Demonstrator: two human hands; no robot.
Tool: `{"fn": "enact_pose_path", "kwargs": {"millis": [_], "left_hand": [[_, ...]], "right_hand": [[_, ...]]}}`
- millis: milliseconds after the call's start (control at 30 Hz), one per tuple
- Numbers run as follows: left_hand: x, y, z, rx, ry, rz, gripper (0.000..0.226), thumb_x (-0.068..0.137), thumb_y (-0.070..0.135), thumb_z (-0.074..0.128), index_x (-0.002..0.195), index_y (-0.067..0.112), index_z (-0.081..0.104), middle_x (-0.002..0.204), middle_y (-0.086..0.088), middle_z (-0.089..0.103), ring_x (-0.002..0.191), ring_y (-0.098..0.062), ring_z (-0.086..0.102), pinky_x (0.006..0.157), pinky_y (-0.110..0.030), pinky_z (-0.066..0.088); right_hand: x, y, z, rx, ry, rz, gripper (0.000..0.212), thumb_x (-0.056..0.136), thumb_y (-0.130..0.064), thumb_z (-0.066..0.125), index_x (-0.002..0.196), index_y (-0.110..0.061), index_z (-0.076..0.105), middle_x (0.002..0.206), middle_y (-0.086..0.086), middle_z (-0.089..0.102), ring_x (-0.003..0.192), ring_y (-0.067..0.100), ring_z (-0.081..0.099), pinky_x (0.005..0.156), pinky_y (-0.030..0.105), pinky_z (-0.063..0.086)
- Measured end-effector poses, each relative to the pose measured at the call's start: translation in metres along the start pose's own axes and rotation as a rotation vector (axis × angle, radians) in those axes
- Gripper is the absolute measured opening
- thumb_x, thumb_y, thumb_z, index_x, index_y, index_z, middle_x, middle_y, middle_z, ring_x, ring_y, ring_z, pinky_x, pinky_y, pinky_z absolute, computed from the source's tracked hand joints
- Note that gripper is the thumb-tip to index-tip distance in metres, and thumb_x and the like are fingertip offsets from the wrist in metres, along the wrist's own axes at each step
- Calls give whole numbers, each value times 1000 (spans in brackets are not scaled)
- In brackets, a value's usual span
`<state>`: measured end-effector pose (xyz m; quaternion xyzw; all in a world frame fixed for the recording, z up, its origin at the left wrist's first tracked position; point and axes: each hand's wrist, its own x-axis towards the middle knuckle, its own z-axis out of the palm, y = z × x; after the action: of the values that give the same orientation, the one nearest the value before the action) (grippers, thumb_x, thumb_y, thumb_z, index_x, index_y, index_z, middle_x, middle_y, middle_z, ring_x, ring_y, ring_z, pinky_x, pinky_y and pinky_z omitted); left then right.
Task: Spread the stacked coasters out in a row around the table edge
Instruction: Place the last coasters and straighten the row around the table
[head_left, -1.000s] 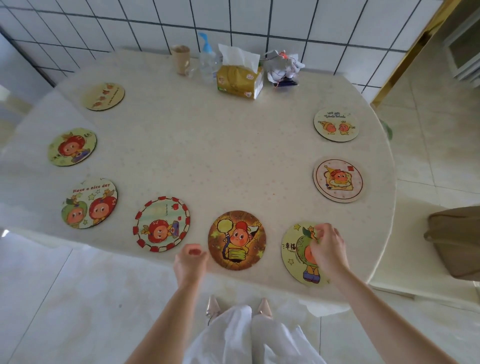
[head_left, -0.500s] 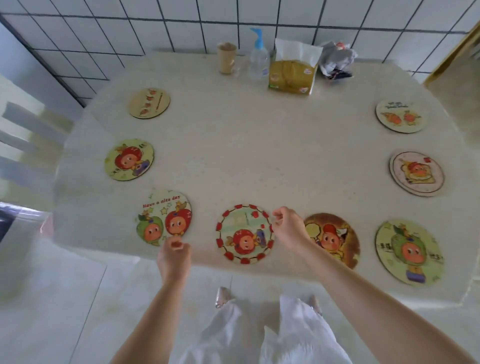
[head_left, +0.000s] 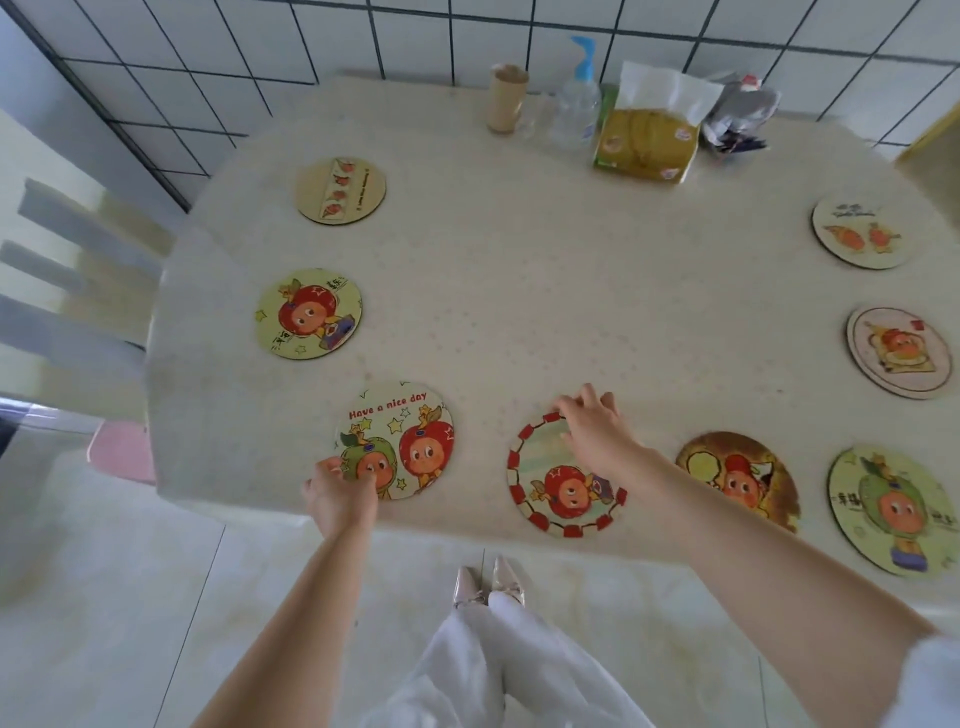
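Red lettering, "Have a nice day", arcs over the coaster (head_left: 397, 441) whose near edge the left hand (head_left: 340, 499) touches; its grip cannot be told. The right hand (head_left: 597, 431), fingers spread, rests on the red-bordered coaster (head_left: 550, 493). Other coasters ring the table (head_left: 519, 291) edge.

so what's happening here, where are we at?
A person is laying coasters round the table edge. Eight lie flat in a spaced arc, no stack visible. The left hand touches the "Have a nice day" coaster; the right hand rests on the red-bordered coaster. Tissue box and pump bottle sit by the wall.
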<state>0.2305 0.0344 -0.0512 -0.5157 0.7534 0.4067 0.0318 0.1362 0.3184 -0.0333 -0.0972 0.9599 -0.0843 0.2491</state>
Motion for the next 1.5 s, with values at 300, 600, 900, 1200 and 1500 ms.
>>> {"fn": "enact_pose_path", "kwargs": {"millis": [300,600,900,1200,1500], "left_hand": [[11,0,-5,-112,-27,-78,46,79,9,71,122,7,57,121,-14,63,109,-30,60,89,-41,52],[10,1,-7,-185,-53,-139,44,81,8,69,123,10,56,120,-12,65,102,-29,64,79,-39,55],[5,7,-6,-225,-16,-157,44,82,5,68,124,8,56,120,-13,64,105,-29,61,74,-32,48],[2,8,-5,-313,19,-123,31,79,-1,63,102,17,54,102,-8,64,85,-25,58,57,-28,44],[4,10,-14,-266,-34,-67,32,83,-3,55,105,20,52,98,-4,64,86,-25,60,53,-28,41]], "right_hand": [[0,20,-22,473,14,125,18,99,-12,42,108,-13,58,98,6,61,62,14,53,54,22,45],[-37,16,38,1440,113,877,21,96,-8,41,110,-14,56,104,14,63,92,35,65,73,51,59],[-54,5,53,1522,280,934,16,95,-8,43,103,-14,56,89,6,62,78,27,65,60,40,59],[-61,18,49,647,207,510,4,89,-9,52,85,-9,52,83,8,59,74,22,53,52,25,36],[-59,18,48,587,220,465,9,90,-6,54,94,-7,46,86,6,52,81,23,51,54,23,33]]}}
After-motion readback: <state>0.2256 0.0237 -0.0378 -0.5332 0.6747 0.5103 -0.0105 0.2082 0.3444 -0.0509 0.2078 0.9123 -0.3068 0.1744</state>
